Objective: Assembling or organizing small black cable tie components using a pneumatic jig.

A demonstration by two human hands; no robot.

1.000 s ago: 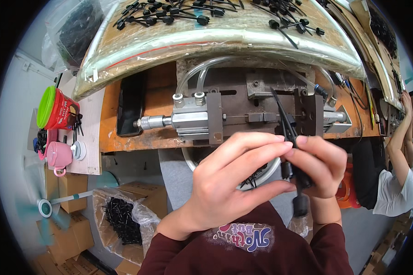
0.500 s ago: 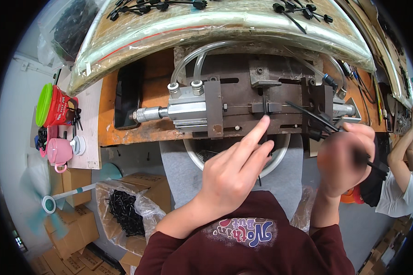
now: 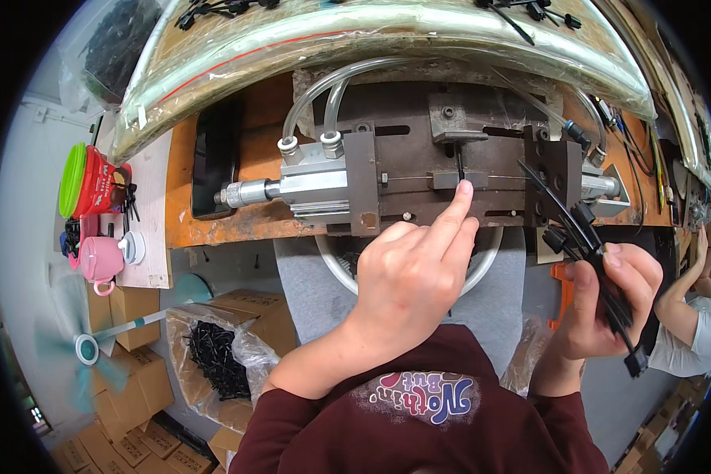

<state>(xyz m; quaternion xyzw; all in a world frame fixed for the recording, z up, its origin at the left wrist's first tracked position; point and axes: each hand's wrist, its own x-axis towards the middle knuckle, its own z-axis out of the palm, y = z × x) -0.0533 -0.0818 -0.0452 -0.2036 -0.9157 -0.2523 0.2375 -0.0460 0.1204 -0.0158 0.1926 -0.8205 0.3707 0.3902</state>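
My left hand point(image 3: 411, 272) stretches its index finger onto the small block point(image 3: 449, 181) in the middle of the fixture point(image 3: 419, 209). The fingertip is at the lower end of a thin black rod point(image 3: 460, 159) standing between the block and an upper bracket point(image 3: 450, 117). Nothing is held in this hand; its thumb is hidden. My right hand point(image 3: 608, 304), closed, grips several black plastic rods point(image 3: 581, 229) with wider, toothed ends. They slant up toward the fixture's right side. An air cylinder point(image 3: 314, 188) is mounted on the left, another point(image 3: 600, 187) on the right.
A plastic-wrapped ledge point(image 3: 387, 39) with more black rods runs behind the fixture. A dark phone point(image 3: 216, 162) lies on the bench at left, beyond it a pink cup point(image 3: 101, 259) and red tub point(image 3: 96, 186). An open box point(image 3: 217, 359) of black parts and a fan point(image 3: 87, 347) stand below. Another person point(image 3: 691, 308) is at right.
My left index finger has moved slightly right and up onto the block by the black rod. My right hand has turned and lowered a little, bringing the rods it holds into clearer view.
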